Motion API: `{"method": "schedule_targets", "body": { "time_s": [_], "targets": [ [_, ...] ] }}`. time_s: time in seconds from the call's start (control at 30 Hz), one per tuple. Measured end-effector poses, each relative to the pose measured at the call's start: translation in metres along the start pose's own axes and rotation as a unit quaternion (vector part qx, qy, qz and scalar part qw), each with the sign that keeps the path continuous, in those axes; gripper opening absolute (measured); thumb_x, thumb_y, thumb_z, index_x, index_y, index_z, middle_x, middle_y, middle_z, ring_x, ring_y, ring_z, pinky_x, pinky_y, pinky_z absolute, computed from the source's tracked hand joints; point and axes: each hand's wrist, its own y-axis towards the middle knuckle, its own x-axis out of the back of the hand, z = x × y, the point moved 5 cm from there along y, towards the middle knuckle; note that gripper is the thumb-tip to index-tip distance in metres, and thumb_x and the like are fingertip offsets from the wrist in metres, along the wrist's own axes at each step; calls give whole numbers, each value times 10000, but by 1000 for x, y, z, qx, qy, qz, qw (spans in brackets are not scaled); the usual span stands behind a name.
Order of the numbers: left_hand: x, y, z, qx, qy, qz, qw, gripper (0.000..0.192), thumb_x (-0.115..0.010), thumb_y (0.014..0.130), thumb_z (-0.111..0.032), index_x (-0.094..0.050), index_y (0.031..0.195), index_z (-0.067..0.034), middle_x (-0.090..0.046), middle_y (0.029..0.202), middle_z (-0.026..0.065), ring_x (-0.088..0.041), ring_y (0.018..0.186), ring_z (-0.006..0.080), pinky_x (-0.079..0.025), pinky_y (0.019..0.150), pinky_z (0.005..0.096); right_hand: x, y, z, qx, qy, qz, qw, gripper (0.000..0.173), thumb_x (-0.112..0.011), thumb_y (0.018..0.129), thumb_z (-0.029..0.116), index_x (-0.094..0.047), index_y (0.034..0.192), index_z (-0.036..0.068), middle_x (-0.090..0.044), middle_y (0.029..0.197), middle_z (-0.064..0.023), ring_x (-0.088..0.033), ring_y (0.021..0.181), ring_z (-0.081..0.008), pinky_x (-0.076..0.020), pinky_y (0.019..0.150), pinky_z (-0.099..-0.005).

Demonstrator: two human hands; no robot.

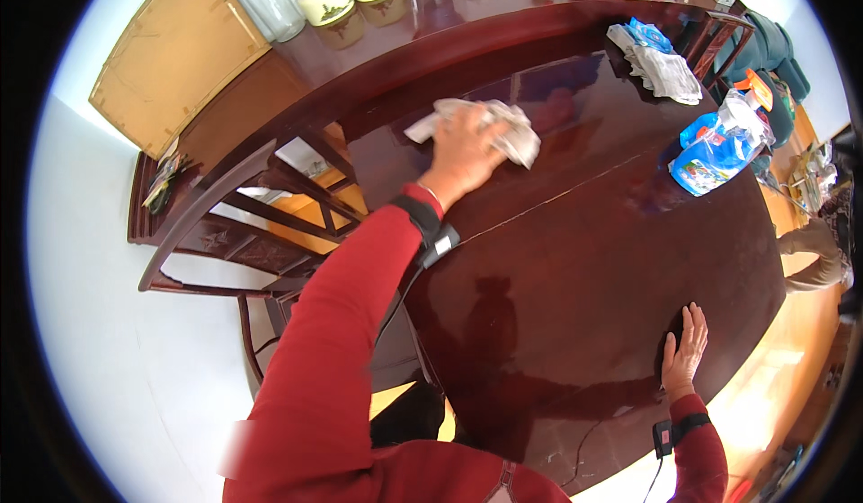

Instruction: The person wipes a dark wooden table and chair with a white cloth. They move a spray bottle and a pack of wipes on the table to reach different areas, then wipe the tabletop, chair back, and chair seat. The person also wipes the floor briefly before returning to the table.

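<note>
A crumpled whitish cloth [516,132] lies under my left hand [468,145], pressed flat on the dark red wooden table [573,260] near its far left edge; the fingers are spread over the cloth. Lower right, my right hand [686,351] rests on the bare tabletop near the right edge, holding nothing. Blue spray bottles [715,152], one with an orange trigger head, stand wrapped in clear plastic at the far right of the table. Beyond them are folded whitish cloths [664,75] with a blue packet [649,36] on top.
A dark wooden cabinet [384,51] behind the table carries lidded jars [326,1] and a glass jar [270,4]. At left stand a wooden chair [202,186] and a leaning brown panel [179,58]. Green chairs [755,51] stand at the far right. Another person's leg [809,253] shows at right.
</note>
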Motion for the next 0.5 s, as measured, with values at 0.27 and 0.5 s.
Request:
{"method": "schedule_targets", "body": {
  "time_s": [0.27,0.5],
  "targets": [
    [12,34,112,198,121,49,971,371,-700,945,-380,-666,1310,-322,-593,1298,78,-592,1149,371,-530,872,569,3,-1,0,-23,24,-2,999,582,-555,968,200,-445,1516,39,-425,1586,-166,-363,1484,-409,-287,1216,-538],
    [18,179,3,-183,103,-213,954,228,-661,933,-252,-775,1130,-265,-615,1330,23,-525,1273,310,-419,1044,456,4,1,0,-36,28,13,999,603,-573,931,193,-462,1503,37,-428,1582,-174,-371,1476,-414,-279,1216,-556]
  ]
}}
